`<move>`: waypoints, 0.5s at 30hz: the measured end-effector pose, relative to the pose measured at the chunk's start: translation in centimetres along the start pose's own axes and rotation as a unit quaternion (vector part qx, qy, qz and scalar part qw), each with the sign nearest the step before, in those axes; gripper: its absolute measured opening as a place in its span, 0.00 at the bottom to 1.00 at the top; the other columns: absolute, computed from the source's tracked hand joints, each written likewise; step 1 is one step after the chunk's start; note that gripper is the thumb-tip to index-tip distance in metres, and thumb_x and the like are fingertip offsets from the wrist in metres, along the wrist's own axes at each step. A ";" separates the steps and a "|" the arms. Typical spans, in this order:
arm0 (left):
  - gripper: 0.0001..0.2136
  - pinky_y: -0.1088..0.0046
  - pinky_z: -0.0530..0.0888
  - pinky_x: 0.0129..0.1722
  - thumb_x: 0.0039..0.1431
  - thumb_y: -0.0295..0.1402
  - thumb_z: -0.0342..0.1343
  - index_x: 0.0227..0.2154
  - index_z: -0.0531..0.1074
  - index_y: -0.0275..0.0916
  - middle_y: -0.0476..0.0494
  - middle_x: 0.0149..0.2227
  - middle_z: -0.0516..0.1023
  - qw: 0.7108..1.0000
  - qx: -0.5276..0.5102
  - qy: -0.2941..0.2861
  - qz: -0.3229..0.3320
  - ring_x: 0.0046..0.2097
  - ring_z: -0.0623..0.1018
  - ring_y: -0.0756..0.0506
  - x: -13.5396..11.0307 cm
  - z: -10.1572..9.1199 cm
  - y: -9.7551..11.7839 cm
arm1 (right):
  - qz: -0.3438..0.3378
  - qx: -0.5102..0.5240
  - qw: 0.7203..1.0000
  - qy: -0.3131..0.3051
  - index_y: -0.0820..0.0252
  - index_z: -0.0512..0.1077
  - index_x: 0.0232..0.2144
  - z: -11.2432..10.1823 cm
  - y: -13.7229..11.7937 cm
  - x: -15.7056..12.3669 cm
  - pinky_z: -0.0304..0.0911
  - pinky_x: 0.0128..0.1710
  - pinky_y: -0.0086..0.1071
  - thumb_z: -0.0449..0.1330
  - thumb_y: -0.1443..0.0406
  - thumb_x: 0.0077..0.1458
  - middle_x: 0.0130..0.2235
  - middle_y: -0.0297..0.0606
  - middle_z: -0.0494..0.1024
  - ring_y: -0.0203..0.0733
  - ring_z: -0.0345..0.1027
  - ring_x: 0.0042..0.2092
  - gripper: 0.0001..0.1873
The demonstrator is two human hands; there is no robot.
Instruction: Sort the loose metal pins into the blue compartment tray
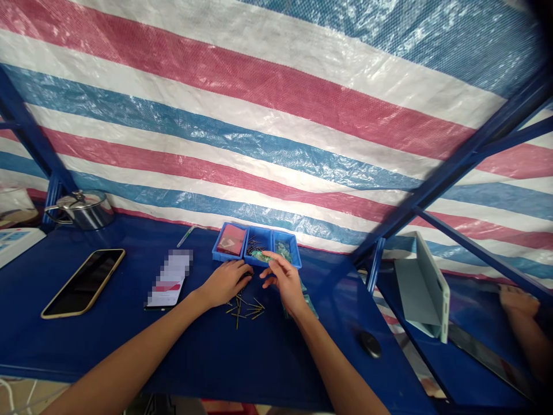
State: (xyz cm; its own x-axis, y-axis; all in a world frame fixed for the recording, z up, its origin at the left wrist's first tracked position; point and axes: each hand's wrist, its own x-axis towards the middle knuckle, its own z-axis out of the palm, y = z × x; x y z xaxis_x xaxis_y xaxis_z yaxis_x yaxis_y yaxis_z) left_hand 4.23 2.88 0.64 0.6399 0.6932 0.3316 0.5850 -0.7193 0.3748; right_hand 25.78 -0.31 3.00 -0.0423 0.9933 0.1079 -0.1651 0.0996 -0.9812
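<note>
A small green-and-clear plastic packet [260, 255] is pinched at the fingertips of the right hand [285, 282], and it is held above the front edge of the middle bin in a row of 3 blue plastic bins [224, 257]. The fingers of the left hand [227, 280] are bent downward just in front of the bins, near the thin brass-coloured metal rods [237, 317] scattered on the dark blue tabletop [276, 369]; whether anything is gripped by them cannot be told. A flat reddish-pink square packet [231, 238] is contained in the left bin, dark thin metal pieces [254, 242] in the middle bin, and green-and-clear packets in the right bin [284, 249]. More green plastic packets [310, 304] are partly covered by the right wrist. To the left, a lit smartphone [166, 285] with a blurred screen, a slim green-and-white pen [185, 236] and a black-screened phone in a yellowish case [83, 283] are laid out. A shiny lidded steel pot [86, 211] is placed farther back, and a rounded black object [369, 344] is seen at the right.
</note>
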 end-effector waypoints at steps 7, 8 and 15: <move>0.12 0.65 0.73 0.48 0.76 0.38 0.47 0.47 0.74 0.42 0.42 0.43 0.77 1.000 -0.002 0.001 0.002 0.44 0.78 0.41 0.0 0.1 -0.1 | -0.020 -0.009 0.999 0.039 0.54 0.79 0.41 0.0 0.5 0.1 0.76 0.28 0.34 0.68 0.48 0.58 0.46 0.39 0.79 0.39 0.74 0.32 0.18; 0.12 0.65 0.72 0.48 0.76 0.38 0.47 0.48 0.74 0.42 0.42 0.43 0.77 1.000 -0.002 0.002 0.003 0.44 0.78 0.42 0.0 0.1 -0.1 | -0.028 -0.020 0.999 0.042 0.53 0.78 0.42 -0.1 0.6 0.2 0.76 0.30 0.35 0.70 0.49 0.56 0.44 0.37 0.79 0.39 0.74 0.31 0.18; 0.12 0.66 0.72 0.46 0.77 0.38 0.46 0.49 0.74 0.43 0.43 0.43 0.77 1.000 0.011 -0.001 0.001 0.44 0.78 0.42 0.0 0.0 0.1 | -0.074 -0.060 0.995 0.036 0.50 0.74 0.53 -0.3 0.4 0.3 0.77 0.41 0.40 0.70 0.54 0.58 0.41 0.36 0.78 0.43 0.75 0.36 0.23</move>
State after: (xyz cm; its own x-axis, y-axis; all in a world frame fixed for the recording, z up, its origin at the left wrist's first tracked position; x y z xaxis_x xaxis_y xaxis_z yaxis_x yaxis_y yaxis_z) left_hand 4.27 2.87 0.71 0.6412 0.6924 0.3307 0.5946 -0.7208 0.3561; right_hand 25.95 0.08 2.61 0.0445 0.9685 0.2450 -0.0451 0.2470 -0.9680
